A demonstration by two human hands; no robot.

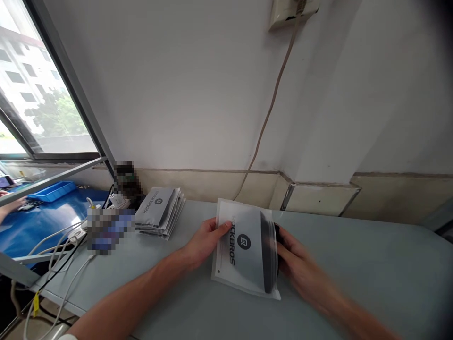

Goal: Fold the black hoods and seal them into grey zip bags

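A frosted plastic zip bag (244, 269) printed with ROCKBROS and a round logo is held a little above the table, its opening side to the right. My left hand (203, 245) grips its left edge, thumb on top and fingers underneath. Through the plastic a dark band shows along the right side. At that right edge my right hand (295, 259) has its fingers closed round a black item (277, 230), mostly hidden by the bag and fingers. How far this item reaches inside the bag I cannot tell.
A stack of similar ROCKBROS bags (159, 210) lies at the left back of the grey table (354, 274). Left of it are a blurred-out device (111, 231), power strips and white cables (63, 236). Beyond a metal frame, another person's hand (9, 205) is near a blue tray (53, 191).
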